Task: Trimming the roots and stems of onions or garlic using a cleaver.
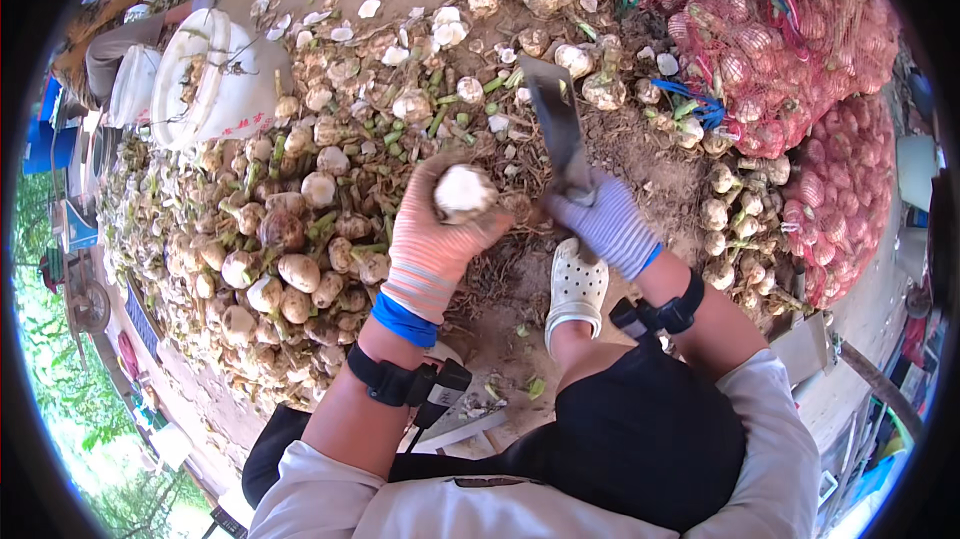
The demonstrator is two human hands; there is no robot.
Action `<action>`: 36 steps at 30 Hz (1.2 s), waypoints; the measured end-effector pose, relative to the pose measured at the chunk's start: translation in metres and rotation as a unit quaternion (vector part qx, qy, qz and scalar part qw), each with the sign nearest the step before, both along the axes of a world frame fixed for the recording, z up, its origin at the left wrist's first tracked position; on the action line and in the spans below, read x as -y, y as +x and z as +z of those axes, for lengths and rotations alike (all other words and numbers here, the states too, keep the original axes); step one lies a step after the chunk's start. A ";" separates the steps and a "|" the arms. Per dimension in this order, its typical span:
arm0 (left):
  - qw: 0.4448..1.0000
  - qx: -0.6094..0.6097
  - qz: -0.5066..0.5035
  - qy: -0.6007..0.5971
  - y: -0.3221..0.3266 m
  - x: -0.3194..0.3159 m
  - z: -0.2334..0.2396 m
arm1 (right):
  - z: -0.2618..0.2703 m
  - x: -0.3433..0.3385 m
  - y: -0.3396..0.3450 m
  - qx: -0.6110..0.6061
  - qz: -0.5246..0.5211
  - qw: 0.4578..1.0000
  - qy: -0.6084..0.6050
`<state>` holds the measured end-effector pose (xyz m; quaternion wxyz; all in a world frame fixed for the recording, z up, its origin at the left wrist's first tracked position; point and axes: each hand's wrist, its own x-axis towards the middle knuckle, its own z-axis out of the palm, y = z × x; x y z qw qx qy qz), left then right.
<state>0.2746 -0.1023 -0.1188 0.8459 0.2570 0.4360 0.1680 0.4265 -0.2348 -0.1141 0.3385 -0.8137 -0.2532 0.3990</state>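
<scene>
My left hand [442, 228], in an orange striped glove with a blue cuff, holds a garlic bulb [463, 194] whose pale face is turned up. My right hand [604, 220], in a purple and white striped glove, grips a broad flat metal blade [551, 104] by its lower end. The blade points away from me, to the right of the bulb and apart from it. Its handle is mostly hidden by the glove. A large heap of garlic bulbs [300, 273] lies to the left of my left hand. Cut green stem pieces [394, 138] and peeled skins lie beyond both hands.
White plastic buckets [255, 81] lie tipped at the upper left, near another person's legs [124, 51]. Red mesh sacks of garlic [765, 51] stand at the right, with loose bulbs [716, 216] beside them. My foot in a white clog [576, 284] is below my right hand.
</scene>
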 end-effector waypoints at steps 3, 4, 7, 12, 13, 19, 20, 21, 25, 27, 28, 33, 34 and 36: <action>0.999 0.017 0.040 0.012 0.009 0.003 0.016 | 0.005 -0.010 -0.003 -0.096 0.014 0.991 0.091; 0.999 0.015 0.037 0.009 0.012 0.005 0.014 | 0.007 -0.015 -0.003 -0.102 0.005 0.985 0.140; 0.994 0.032 0.073 -0.073 0.019 0.002 0.024 | 0.026 -0.027 0.000 -0.160 0.075 0.984 -0.004; 0.909 -0.205 -0.052 0.360 -0.052 -0.077 0.034 | -0.049 -0.018 0.028 0.118 0.153 0.978 -0.079; 0.827 -0.320 -0.127 0.444 -0.083 -0.102 0.033 | -0.052 -0.040 0.049 0.170 0.078 0.980 -0.074; 0.648 -0.460 -0.139 0.591 -0.093 -0.109 0.037 | -0.095 -0.120 0.151 0.436 0.244 0.843 -0.200; 0.688 -0.428 -0.180 0.558 -0.078 -0.102 0.035 | -0.096 -0.123 0.153 0.408 0.261 0.851 -0.205; 0.728 -0.387 -0.220 0.522 -0.057 -0.093 0.030 | -0.099 -0.118 0.158 0.411 0.271 0.846 -0.205; 0.875 -0.231 -0.218 0.366 -0.017 -0.062 -0.009 | -0.088 -0.097 0.140 0.275 0.249 0.921 -0.121; 0.956 -0.088 -0.221 0.170 -0.014 -0.053 -0.044 | -0.046 -0.097 0.101 0.075 0.204 0.974 -0.061; 0.966 -0.054 -0.187 0.167 -0.019 -0.034 -0.069 | -0.053 -0.088 0.079 -0.033 0.195 0.975 0.100; 0.984 0.024 -0.158 0.079 0.018 -0.021 -0.036 | -0.015 -0.062 0.043 -0.038 0.255 0.947 0.190; 0.981 0.020 -0.146 0.128 0.019 -0.022 -0.033 | -0.016 -0.059 0.040 -0.037 0.255 0.947 0.193; 0.987 0.131 -0.071 -0.059 0.006 -0.025 -0.065 | -0.013 -0.057 0.031 0.212 0.245 0.919 0.226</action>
